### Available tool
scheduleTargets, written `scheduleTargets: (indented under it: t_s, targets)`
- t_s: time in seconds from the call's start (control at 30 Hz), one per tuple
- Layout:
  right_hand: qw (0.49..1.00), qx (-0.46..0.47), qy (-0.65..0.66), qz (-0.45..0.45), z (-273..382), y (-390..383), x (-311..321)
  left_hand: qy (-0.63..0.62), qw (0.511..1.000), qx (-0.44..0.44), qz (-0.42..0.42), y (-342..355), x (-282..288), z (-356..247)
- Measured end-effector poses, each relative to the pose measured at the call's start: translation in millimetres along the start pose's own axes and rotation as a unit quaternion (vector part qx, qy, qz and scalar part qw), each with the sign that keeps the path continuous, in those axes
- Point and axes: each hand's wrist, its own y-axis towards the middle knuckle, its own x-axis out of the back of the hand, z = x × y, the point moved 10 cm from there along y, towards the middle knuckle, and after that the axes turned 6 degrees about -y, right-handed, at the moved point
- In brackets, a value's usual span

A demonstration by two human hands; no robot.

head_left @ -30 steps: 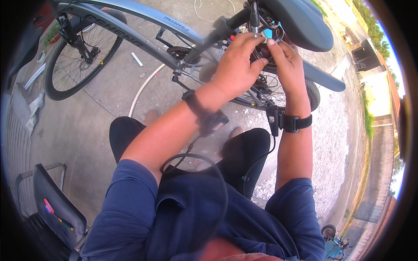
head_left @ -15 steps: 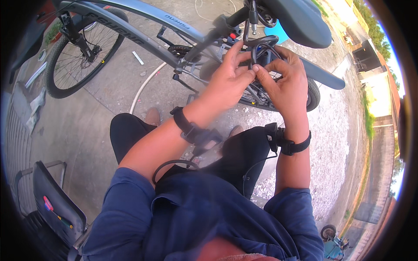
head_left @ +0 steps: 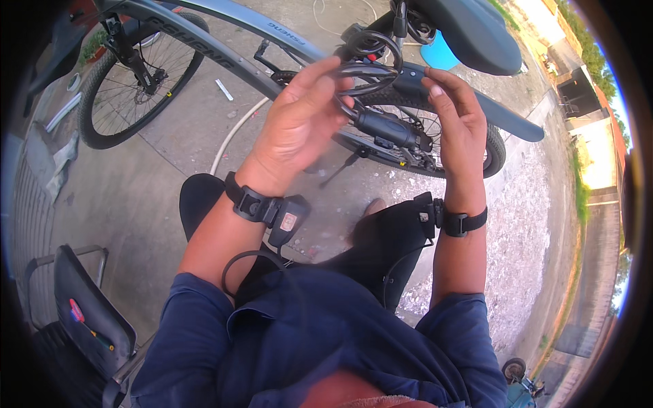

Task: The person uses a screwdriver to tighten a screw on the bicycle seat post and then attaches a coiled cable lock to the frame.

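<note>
Though aslant, dark lettering on bicycle frame, beyond left hand.

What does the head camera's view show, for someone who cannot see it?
A person's bare left hand holds a glossy black coiled cable lock near a grey metal bicycle; the bare right hand is open beside the lock, apparently empty.

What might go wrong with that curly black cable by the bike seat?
Only the left hand is at the coiled black cable; the right hand is apart from it, so the loops might spring loose or slip.

The dark cylinder below the loops shows in front of the rear wheel. I can't tell how close they are, but if it swings, it could bump the wheel.
</note>
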Motion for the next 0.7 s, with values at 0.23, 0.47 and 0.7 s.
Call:
scheduleTargets:
  t_s: [0.23,0.47,0.7]
  targets:
    - [0.991,-0.084,0.088,0.062,-51.0,56.0,-9.5,-0.009,0.992,-0.013,-0.123,40.7,14.6,-38.3]
    - [0.951,-0.123,0.271,0.086,-104.8,111.4,-23.9,0.102,0.965,0.036,-0.238,91.7,14.6,-41.5]
    - [0.872,-0.102,0.456,0.15,-95.6,165.1,-57.1,0.106,0.976,0.092,-0.166,154.5,69.6,-63.4]
